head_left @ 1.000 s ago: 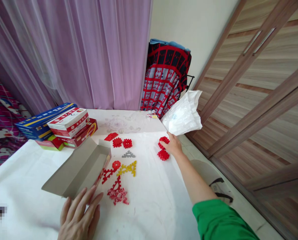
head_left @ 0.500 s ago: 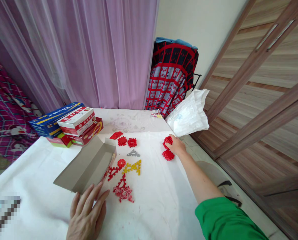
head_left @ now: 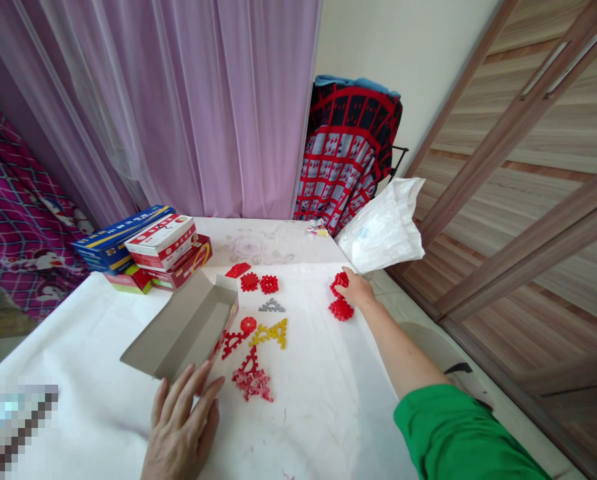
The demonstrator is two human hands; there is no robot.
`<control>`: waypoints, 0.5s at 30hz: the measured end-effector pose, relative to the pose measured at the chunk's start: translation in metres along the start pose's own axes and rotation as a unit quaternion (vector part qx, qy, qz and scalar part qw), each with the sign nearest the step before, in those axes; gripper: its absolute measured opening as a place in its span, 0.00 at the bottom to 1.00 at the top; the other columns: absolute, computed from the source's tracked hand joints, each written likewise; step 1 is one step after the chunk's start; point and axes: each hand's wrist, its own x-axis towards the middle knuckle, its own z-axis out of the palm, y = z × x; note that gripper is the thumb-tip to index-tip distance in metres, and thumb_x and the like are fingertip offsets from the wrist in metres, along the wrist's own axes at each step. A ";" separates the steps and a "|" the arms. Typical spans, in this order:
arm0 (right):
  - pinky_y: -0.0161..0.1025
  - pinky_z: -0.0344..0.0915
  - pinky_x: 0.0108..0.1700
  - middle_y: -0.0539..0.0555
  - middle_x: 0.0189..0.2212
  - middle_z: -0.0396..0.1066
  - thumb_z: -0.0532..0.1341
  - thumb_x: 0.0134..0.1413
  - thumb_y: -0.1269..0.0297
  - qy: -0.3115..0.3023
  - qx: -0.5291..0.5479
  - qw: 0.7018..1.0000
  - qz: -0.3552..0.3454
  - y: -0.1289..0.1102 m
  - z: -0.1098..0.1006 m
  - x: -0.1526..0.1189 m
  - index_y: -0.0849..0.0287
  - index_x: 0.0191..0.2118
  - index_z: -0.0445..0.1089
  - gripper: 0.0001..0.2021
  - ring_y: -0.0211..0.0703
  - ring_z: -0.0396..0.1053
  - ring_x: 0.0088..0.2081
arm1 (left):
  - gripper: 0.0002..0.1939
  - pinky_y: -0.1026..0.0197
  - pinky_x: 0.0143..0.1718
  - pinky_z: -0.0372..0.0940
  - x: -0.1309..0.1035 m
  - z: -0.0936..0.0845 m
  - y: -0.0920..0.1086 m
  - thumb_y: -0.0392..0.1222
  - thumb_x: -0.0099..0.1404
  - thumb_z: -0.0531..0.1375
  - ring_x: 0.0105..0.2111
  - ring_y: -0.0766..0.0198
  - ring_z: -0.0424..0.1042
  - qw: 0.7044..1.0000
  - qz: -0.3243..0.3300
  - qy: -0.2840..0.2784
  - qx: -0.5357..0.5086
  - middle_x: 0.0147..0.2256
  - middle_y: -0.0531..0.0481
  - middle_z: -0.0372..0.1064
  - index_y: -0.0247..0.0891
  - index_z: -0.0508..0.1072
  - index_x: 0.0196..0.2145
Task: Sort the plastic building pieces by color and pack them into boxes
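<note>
My left hand (head_left: 185, 420) lies with its fingers apart at the near end of an open grey cardboard box (head_left: 193, 333), fingertips at its edge. My right hand (head_left: 357, 290) is closed on a red toothed piece (head_left: 339, 283) at the table's right side. Another red toothed piece (head_left: 341, 309) lies just below it. Between the hands are a grey triangular piece (head_left: 272, 305), yellow toothed pieces (head_left: 271, 334), a small red round piece (head_left: 249, 325), red triangular pieces and a red-and-white cluster (head_left: 253, 385). Farther back lie two red square-like pieces (head_left: 269, 285).
Stacked boxes, one blue (head_left: 123, 237) and one white and red (head_left: 163, 241), stand at the back left. A white bag (head_left: 385, 230) is at the back right edge. A pixelated object (head_left: 13, 413) is at the lower left.
The whole view has shifted slightly, so the table's contents appear a little farther right. Both hands keep about the same places relative to the box and the red pieces.
</note>
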 end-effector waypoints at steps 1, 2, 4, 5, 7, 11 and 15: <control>0.41 0.62 0.49 0.61 0.49 0.72 0.60 0.55 0.59 0.002 -0.001 1.000 0.002 0.001 0.000 0.001 0.59 0.65 0.58 0.32 0.50 0.71 0.49 | 0.13 0.46 0.67 0.44 -0.001 -0.001 -0.002 0.43 0.66 0.57 0.63 0.54 0.59 1.000 0.014 -0.003 0.012 0.55 0.44 0.69 0.46 0.74 0.48; 0.40 0.62 0.49 0.61 0.49 0.72 0.60 0.55 0.59 0.003 -0.002 1.000 0.005 0.002 -0.001 0.001 0.60 0.65 0.58 0.32 0.50 0.71 0.49 | 0.15 0.47 0.67 0.45 -0.001 -0.002 -0.005 0.41 0.66 0.58 0.64 0.54 0.58 0.999 0.032 -0.007 0.027 0.56 0.42 0.68 0.45 0.74 0.49; 0.40 0.63 0.48 0.60 0.48 0.73 0.59 0.56 0.58 0.012 0.001 1.000 0.011 0.003 -0.006 0.002 0.60 0.65 0.59 0.32 0.50 0.71 0.48 | 0.18 0.47 0.67 0.46 -0.003 -0.005 -0.011 0.39 0.64 0.59 0.65 0.52 0.55 0.996 0.062 -0.017 0.056 0.58 0.41 0.66 0.43 0.71 0.52; 0.40 0.63 0.48 0.60 0.48 0.73 0.59 0.56 0.58 0.021 0.005 1.000 0.015 0.004 -0.009 0.002 0.60 0.65 0.59 0.31 0.50 0.71 0.48 | 0.20 0.47 0.67 0.47 -0.004 -0.006 -0.014 0.38 0.64 0.59 0.66 0.52 0.54 0.995 0.070 -0.022 0.068 0.59 0.40 0.64 0.43 0.70 0.54; 0.41 0.63 0.48 0.60 0.48 0.74 0.59 0.56 0.57 0.039 0.021 0.999 0.017 0.001 -0.017 0.001 0.59 0.65 0.60 0.31 0.51 0.71 0.48 | 0.23 0.46 0.67 0.47 -0.004 -0.007 -0.017 0.35 0.63 0.59 0.66 0.51 0.53 0.993 0.076 -0.027 0.085 0.60 0.40 0.63 0.43 0.68 0.56; 0.42 0.65 0.49 0.58 0.49 0.74 0.61 0.54 0.57 0.039 0.096 0.994 -0.042 -0.027 -0.035 -0.005 0.58 0.64 0.61 0.31 0.51 0.71 0.48 | 0.24 0.46 0.67 0.48 -0.004 -0.007 -0.015 0.33 0.62 0.59 0.66 0.52 0.54 0.991 0.081 -0.036 0.097 0.60 0.41 0.63 0.43 0.68 0.56; 0.41 0.66 0.49 0.56 0.49 0.75 0.64 0.51 0.58 -0.003 0.210 0.959 -0.192 -0.094 -0.045 -0.025 0.56 0.63 0.62 0.32 0.47 0.72 0.46 | 0.23 0.46 0.66 0.49 -0.004 -0.006 -0.012 0.33 0.63 0.58 0.65 0.53 0.56 0.991 0.076 -0.044 0.105 0.60 0.42 0.65 0.44 0.69 0.56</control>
